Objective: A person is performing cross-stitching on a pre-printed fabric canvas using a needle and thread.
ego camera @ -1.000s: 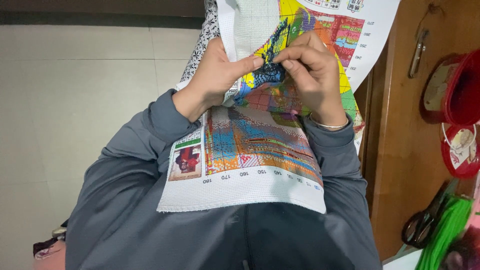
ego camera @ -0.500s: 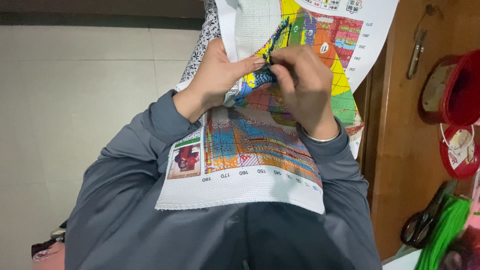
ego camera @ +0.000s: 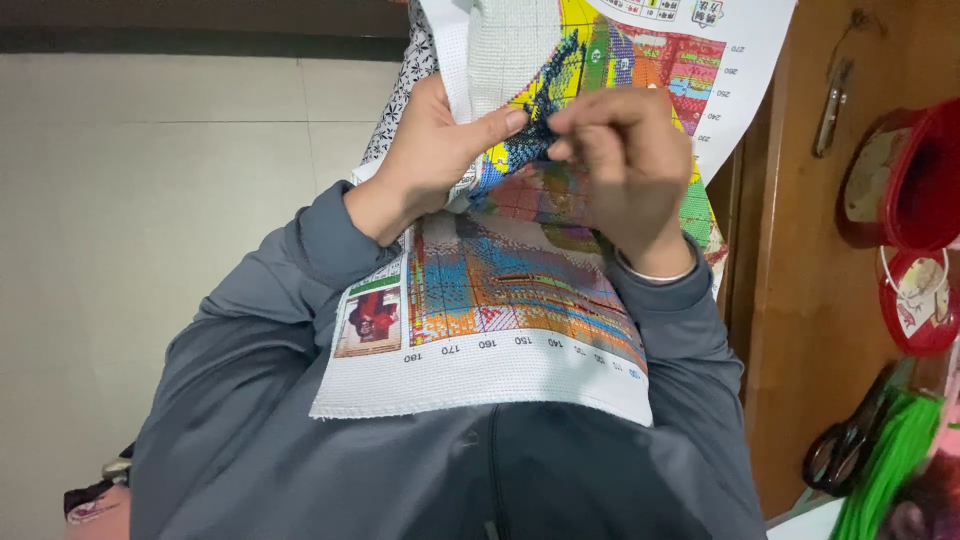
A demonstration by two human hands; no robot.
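Obstacles: wooden cabinet (ego camera: 800, 300) close on one side, red containers (ego camera: 915, 230) and scissors (ego camera: 845, 450) beyond; cross-stitch cloth (ego camera: 500, 330) covers the lap. Free room: tiled floor (ego camera: 150, 220) opposite.

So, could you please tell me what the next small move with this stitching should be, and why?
Probably draw the right hand away from the cross-stitch cloth to pull the stitch through. Its fingers are pinched together at the dark blue patch, though no needle shows, and the left hand grips the folded cloth beside it.

A wooden table (ego camera: 800, 330) carries red tins (ego camera: 915, 180) and scissors (ego camera: 845, 445).
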